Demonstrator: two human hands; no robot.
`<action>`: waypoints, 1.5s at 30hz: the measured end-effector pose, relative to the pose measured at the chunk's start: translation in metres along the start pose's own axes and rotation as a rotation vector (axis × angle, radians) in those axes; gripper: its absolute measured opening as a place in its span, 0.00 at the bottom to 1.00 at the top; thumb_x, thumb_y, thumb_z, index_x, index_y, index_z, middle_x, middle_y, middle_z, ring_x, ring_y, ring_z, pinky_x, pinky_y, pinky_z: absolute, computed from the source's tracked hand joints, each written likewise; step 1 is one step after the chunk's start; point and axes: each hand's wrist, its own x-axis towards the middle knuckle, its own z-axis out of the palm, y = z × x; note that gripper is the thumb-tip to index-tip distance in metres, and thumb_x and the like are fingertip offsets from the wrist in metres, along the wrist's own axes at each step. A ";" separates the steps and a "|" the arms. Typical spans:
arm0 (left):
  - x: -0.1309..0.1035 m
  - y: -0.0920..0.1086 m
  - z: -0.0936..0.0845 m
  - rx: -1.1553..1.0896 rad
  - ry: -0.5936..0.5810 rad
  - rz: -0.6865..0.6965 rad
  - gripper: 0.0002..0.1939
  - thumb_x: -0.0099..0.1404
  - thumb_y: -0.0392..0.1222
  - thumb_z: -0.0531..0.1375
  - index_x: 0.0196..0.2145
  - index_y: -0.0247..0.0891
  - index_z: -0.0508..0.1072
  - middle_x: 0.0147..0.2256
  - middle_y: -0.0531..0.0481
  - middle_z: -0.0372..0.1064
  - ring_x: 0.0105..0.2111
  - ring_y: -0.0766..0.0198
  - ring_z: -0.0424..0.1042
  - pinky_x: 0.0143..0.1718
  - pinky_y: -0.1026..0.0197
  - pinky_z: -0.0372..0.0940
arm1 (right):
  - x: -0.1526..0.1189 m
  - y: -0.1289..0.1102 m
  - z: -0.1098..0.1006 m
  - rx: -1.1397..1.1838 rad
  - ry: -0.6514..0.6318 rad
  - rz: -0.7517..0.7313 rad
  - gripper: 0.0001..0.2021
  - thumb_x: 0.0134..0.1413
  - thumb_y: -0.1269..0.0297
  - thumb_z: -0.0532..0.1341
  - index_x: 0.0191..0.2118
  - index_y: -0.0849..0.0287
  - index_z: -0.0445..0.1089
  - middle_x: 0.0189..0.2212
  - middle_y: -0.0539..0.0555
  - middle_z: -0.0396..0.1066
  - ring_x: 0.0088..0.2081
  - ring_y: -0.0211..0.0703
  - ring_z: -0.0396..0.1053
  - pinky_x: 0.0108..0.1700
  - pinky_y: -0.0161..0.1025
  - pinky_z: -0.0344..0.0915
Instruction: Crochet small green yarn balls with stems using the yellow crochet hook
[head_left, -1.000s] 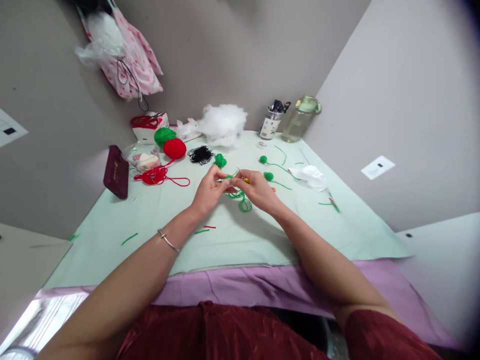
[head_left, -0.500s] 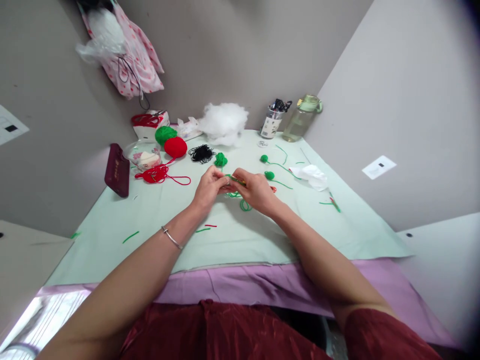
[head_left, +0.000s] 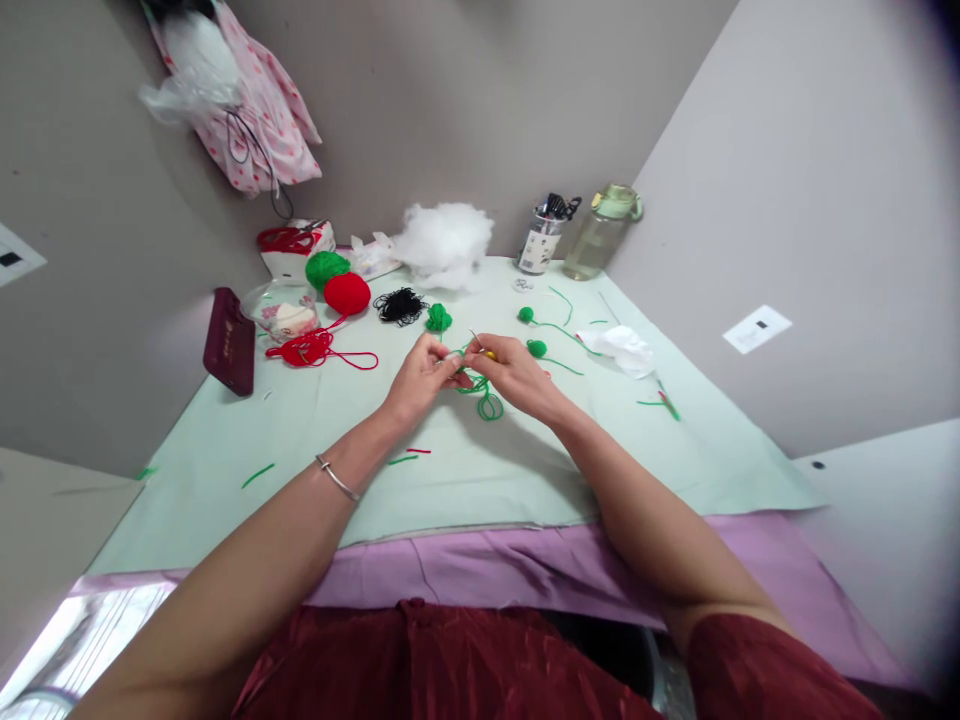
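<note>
My left hand (head_left: 421,378) is closed, its thumb and fingers pinching green yarn (head_left: 462,366) over the middle of the table. Close beside it, my right hand (head_left: 511,372) grips a crochet hook (head_left: 489,354) with a yellow handle; its thin metal end points up and to the left. Loose loops of green yarn (head_left: 490,406) hang and lie just below both hands. A small tangle of green yarn (head_left: 439,317) sits behind the left hand, with a strand running toward the fingers. The piece between the fingertips is mostly hidden.
Left of my hands are red yarn (head_left: 346,294), black yarn (head_left: 400,306) and a propped maroon case (head_left: 229,342). White stuffing (head_left: 444,245), a pen holder (head_left: 540,243) and a bottle (head_left: 602,233) stand at the back. Small green balls (head_left: 536,348) and crumpled tissue (head_left: 624,350) lie to the right.
The crochet hook has swung from lying across the fingers to pointing upward, and my right fingertips have drawn slightly away from the left ones. The view has shifted a little.
</note>
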 end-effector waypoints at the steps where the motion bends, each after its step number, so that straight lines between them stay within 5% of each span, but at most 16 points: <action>1: 0.001 -0.003 0.000 0.017 0.022 0.003 0.21 0.62 0.48 0.73 0.36 0.42 0.63 0.28 0.57 0.74 0.27 0.63 0.79 0.37 0.57 0.75 | -0.001 -0.001 0.002 0.001 -0.002 0.000 0.09 0.59 0.60 0.57 0.29 0.55 0.66 0.22 0.45 0.60 0.27 0.40 0.56 0.34 0.39 0.53; 8: 0.007 -0.010 -0.002 0.045 0.170 0.050 0.17 0.59 0.37 0.73 0.34 0.42 0.66 0.30 0.58 0.70 0.31 0.66 0.74 0.35 0.62 0.71 | -0.005 -0.005 0.026 0.012 0.049 -0.019 0.06 0.58 0.66 0.55 0.29 0.54 0.62 0.24 0.47 0.62 0.29 0.42 0.57 0.35 0.40 0.51; 18: 0.001 0.008 -0.002 -0.076 0.100 0.037 0.15 0.61 0.45 0.71 0.41 0.39 0.73 0.30 0.53 0.77 0.33 0.63 0.78 0.47 0.53 0.75 | 0.000 0.003 0.016 0.164 0.029 -0.027 0.13 0.64 0.54 0.58 0.32 0.56 0.66 0.23 0.44 0.56 0.27 0.38 0.52 0.33 0.38 0.51; 27: 0.000 0.012 0.004 0.004 0.106 0.149 0.14 0.57 0.40 0.72 0.40 0.38 0.76 0.32 0.55 0.76 0.30 0.65 0.76 0.38 0.61 0.70 | 0.004 0.009 0.016 0.246 0.039 0.026 0.28 0.59 0.35 0.61 0.27 0.59 0.69 0.19 0.43 0.54 0.25 0.35 0.50 0.29 0.37 0.48; 34: -0.005 0.014 0.003 0.034 0.071 0.113 0.15 0.58 0.35 0.71 0.44 0.36 0.79 0.33 0.52 0.78 0.33 0.63 0.76 0.40 0.60 0.69 | 0.008 0.015 0.016 0.259 0.057 0.083 0.27 0.53 0.37 0.66 0.24 0.58 0.69 0.17 0.42 0.52 0.23 0.33 0.48 0.27 0.36 0.45; 45: -0.003 0.010 0.002 -0.174 -0.008 0.002 0.14 0.61 0.44 0.71 0.44 0.39 0.81 0.36 0.51 0.78 0.36 0.64 0.76 0.49 0.58 0.70 | 0.008 0.014 0.019 0.266 0.088 0.098 0.23 0.54 0.41 0.64 0.24 0.58 0.68 0.18 0.43 0.58 0.23 0.35 0.52 0.29 0.36 0.51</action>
